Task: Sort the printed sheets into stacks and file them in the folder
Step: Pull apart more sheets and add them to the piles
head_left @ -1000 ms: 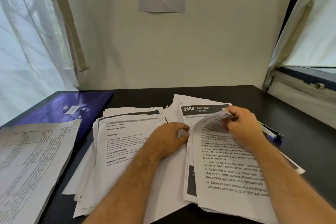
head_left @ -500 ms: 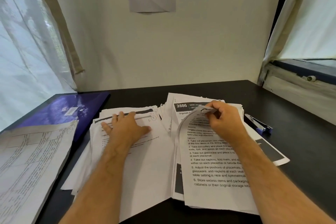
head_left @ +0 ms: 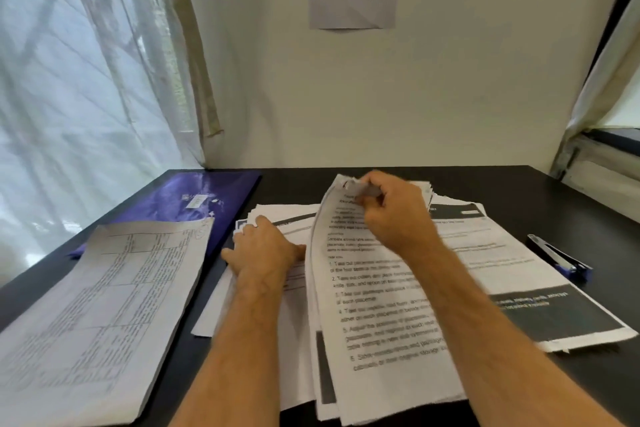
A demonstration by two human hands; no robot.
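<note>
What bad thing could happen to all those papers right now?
The right hand pinches just the top corner of a curled sheet, so it could crease or tear there. The left hand lies flat on the left pile, whose edges are uneven, so those sheets might slide and mix up. Some pages reach the near edge of the black desk and could slip off.

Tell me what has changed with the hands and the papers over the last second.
The left hand left the middle gap, moved onto the left stack and now presses it flat. The right hand kept its pinch on the top sheet and peeled its far edge higher, toward the left. The purple folder, the table sheet and the stapler stayed put.
</note>
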